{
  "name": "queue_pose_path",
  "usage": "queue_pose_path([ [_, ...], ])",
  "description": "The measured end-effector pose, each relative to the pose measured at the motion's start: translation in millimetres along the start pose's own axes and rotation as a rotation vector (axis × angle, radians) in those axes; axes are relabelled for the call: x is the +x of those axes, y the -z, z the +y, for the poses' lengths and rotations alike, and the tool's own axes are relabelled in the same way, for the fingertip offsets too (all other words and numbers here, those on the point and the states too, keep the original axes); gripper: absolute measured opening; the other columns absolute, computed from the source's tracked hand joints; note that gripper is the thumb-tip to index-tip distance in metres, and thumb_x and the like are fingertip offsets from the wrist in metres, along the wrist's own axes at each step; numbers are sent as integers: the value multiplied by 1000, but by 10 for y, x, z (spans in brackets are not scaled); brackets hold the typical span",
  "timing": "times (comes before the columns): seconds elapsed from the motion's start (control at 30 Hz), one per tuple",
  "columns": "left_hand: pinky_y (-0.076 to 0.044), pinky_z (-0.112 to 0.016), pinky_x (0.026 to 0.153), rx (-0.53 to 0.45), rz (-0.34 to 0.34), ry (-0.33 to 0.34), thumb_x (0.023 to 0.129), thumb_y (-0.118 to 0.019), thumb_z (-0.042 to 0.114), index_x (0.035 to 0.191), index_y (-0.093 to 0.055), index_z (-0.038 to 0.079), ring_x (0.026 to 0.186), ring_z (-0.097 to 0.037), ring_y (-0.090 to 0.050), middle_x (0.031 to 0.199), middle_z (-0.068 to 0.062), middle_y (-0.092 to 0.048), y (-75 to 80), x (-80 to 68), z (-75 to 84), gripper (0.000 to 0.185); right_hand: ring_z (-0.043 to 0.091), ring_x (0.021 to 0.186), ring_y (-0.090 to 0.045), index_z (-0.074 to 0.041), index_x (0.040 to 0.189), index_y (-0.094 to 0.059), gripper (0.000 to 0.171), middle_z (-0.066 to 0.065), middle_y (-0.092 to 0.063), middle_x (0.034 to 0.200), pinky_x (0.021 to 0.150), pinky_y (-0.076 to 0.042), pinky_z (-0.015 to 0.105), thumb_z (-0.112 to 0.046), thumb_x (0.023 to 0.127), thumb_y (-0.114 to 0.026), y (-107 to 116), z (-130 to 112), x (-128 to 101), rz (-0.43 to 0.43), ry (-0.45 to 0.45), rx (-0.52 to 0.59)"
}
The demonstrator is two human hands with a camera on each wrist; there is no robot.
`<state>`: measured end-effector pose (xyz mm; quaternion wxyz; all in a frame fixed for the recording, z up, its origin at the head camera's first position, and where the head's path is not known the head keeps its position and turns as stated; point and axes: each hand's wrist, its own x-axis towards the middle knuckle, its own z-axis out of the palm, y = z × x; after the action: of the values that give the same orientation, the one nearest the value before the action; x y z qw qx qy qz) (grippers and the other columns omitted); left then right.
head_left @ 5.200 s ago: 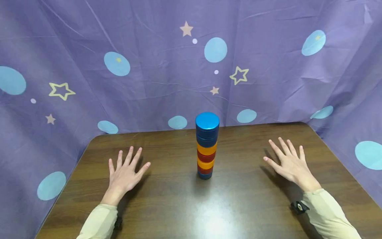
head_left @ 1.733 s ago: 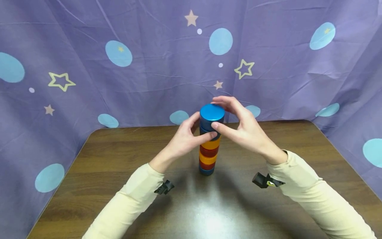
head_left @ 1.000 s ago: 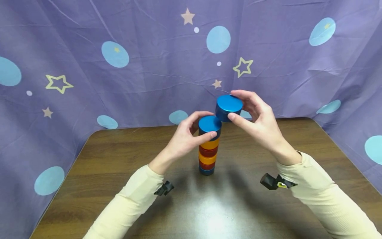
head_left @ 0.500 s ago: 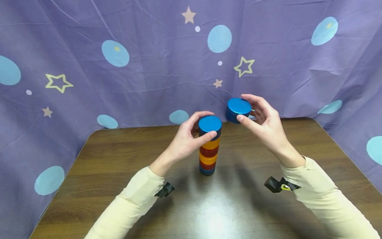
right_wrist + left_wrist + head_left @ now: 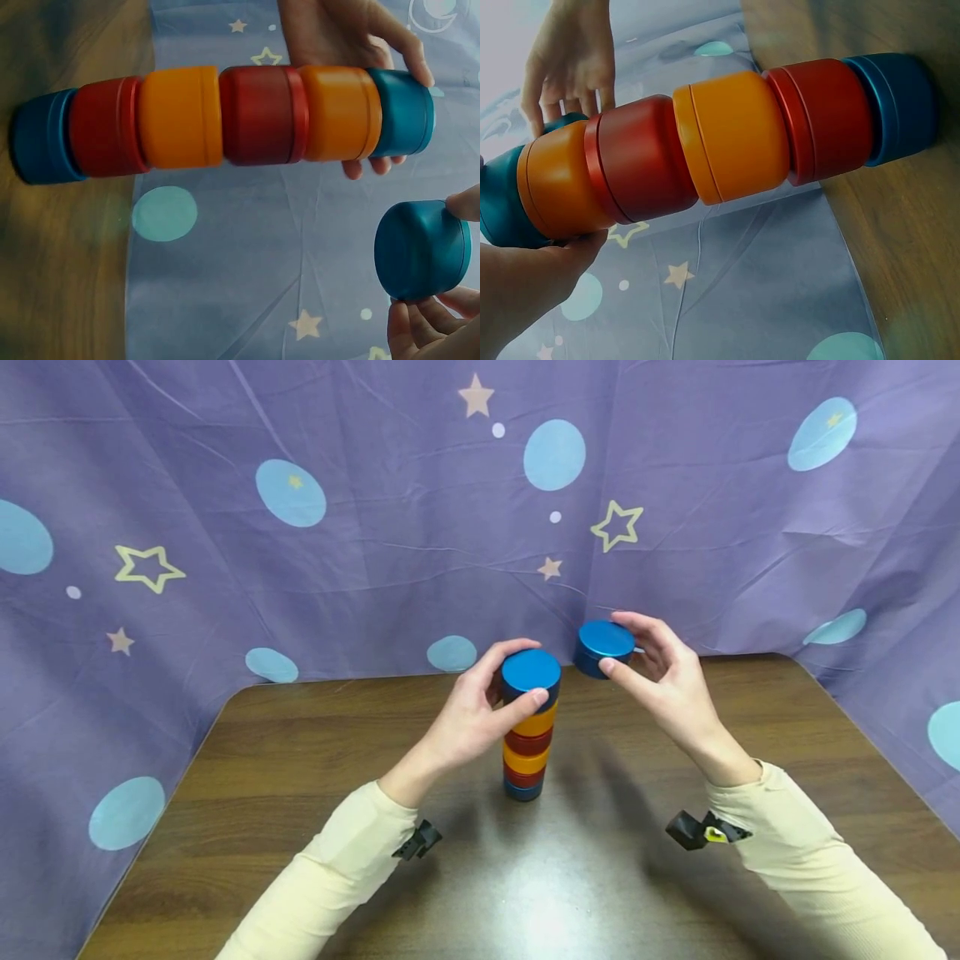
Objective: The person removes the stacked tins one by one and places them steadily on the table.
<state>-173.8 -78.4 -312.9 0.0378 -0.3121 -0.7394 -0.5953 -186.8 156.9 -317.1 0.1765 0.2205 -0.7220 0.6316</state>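
A tower of small round lidded tins stands upright near the table's middle; from the top it runs blue, orange [image 5: 536,723], red [image 5: 529,743], orange, red, and blue at the bottom [image 5: 523,792]. My left hand [image 5: 465,714] grips the tower's top blue tin [image 5: 531,670], thumb in front and fingers behind. To the right of the tower, my right hand [image 5: 678,693] holds another blue tin [image 5: 604,642] in the air by its side. In the right wrist view that held blue tin [image 5: 420,251] is apart from the stack, its lid seam visible.
The brown wooden table [image 5: 300,760] carries the tower. Close behind its back edge hangs a purple curtain [image 5: 390,568] with stars and blue dots. Each wrist wears a small black device, one on the left [image 5: 417,840] and one on the right [image 5: 705,831].
Both hands left the table and came to the tower. My right hand lifted off the topmost blue tin, carried it right, and has lately lowered slightly. My left hand stays on the stack.
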Motion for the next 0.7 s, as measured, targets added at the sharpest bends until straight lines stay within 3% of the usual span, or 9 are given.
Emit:
queue_pose_path([
  [0.47, -50, -37, 89, -13, -4, 24, 91, -65, 7, 135, -48, 8, 101, -24, -59, 121, -13, -55, -8, -1, 12, 47, 7, 108, -57, 4, 129, -54, 46, 16, -57, 127, 94, -43, 21, 2, 86, -68, 32, 311, 16, -19, -38, -109],
  [0.7, -49, -38, 91, 0, -19, 25, 92, -63, 7, 135, -46, 8, 104, -25, -58, 124, -14, -53, -4, -3, 12, 46, 25, 108, -60, 2, 131, -53, 49, 17, -59, 126, 89, -46, 21, -5, 86, -72, 15, 524, 4, -77, -89, -215],
])
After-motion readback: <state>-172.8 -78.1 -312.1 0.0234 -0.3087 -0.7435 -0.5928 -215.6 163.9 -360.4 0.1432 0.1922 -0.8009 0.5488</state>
